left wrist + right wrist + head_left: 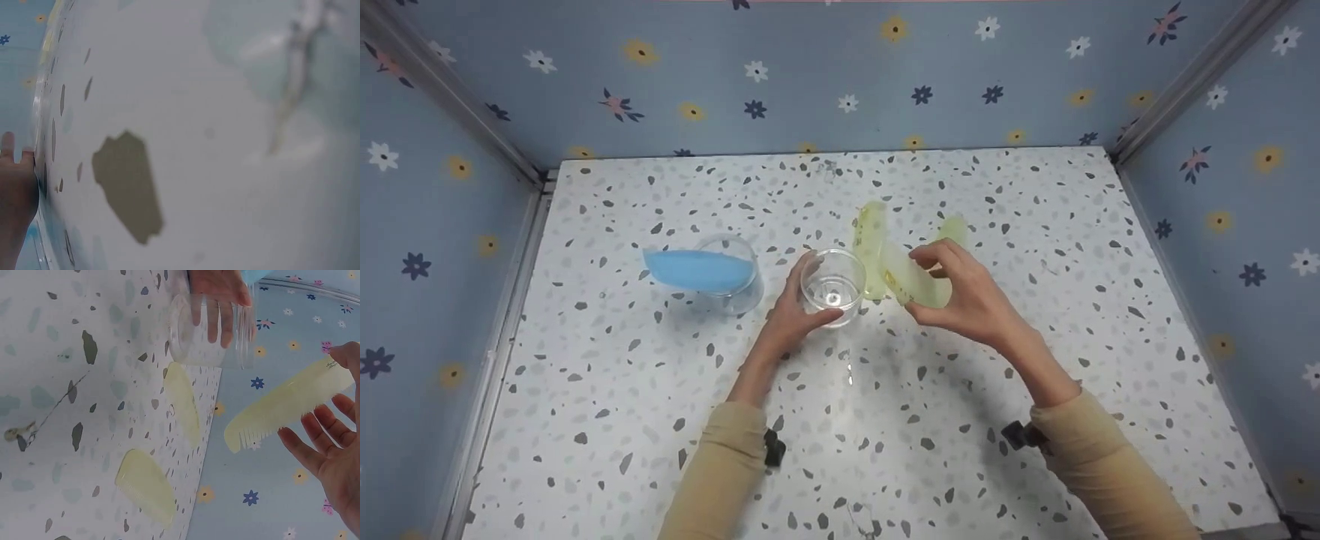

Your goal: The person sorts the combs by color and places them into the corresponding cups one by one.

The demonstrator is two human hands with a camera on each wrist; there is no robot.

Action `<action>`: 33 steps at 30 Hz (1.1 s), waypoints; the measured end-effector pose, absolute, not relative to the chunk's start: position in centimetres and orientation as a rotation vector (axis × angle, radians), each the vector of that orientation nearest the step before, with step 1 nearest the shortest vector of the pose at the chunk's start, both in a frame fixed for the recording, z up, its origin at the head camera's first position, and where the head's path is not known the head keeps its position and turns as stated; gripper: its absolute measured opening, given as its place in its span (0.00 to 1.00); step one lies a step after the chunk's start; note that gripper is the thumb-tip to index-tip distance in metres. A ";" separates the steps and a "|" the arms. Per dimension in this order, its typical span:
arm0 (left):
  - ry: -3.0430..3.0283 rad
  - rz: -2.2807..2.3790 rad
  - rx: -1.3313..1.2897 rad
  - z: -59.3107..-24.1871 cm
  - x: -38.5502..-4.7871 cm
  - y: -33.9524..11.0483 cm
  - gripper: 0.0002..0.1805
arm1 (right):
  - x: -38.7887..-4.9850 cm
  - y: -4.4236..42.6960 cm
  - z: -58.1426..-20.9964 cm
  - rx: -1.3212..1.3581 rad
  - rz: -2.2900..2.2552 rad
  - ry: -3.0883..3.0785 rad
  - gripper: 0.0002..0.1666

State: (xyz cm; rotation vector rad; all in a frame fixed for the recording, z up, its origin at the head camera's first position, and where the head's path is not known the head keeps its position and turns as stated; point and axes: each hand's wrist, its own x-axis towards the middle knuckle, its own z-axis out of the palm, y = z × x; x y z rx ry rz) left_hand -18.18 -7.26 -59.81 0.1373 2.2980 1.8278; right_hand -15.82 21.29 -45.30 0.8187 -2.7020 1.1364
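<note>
My left hand (791, 315) curls round a clear cup (834, 289), which stands upright on the table; in the right wrist view its fingers show through the cup (208, 332). My right hand (971, 296) pinches a pale yellow comb (911, 277) just right of the cup. The right wrist view shows this comb (287, 402) raised off the table, teeth downward in that picture, between thumb and fingers (323, 433). Two more yellow combs lie on the table, one (871, 247) beside the cup and one (952, 229) behind my right hand.
At the left a second clear cup (742, 296) holds a blue comb-like piece (697, 271) that sticks out to the left. The speckled table (840, 450) is bordered by flowered blue panels (810, 75) at the back and both sides.
</note>
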 end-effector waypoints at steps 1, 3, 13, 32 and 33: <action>2.291 1.832 0.136 -59.8 -18.2 -7.3 0.62 | -16.0 21.1 -45.2 0.810 1.159 -2.689 0.35; 2.273 1.849 0.145 -59.7 -18.3 -7.2 0.62 | -16.2 20.7 -45.1 0.806 1.190 -2.662 0.35; 2.219 1.884 0.256 -59.6 -18.5 -7.5 0.59 | -17.3 18.7 -44.5 0.767 1.364 -2.511 0.34; 2.188 1.838 0.223 -60.0 -18.3 -7.9 0.60 | -18.4 13.4 -45.5 0.649 1.619 -2.404 0.37; 2.189 1.835 0.221 -60.0 -18.4 -7.9 0.60 | -18.5 13.2 -45.6 0.645 1.617 -2.413 0.37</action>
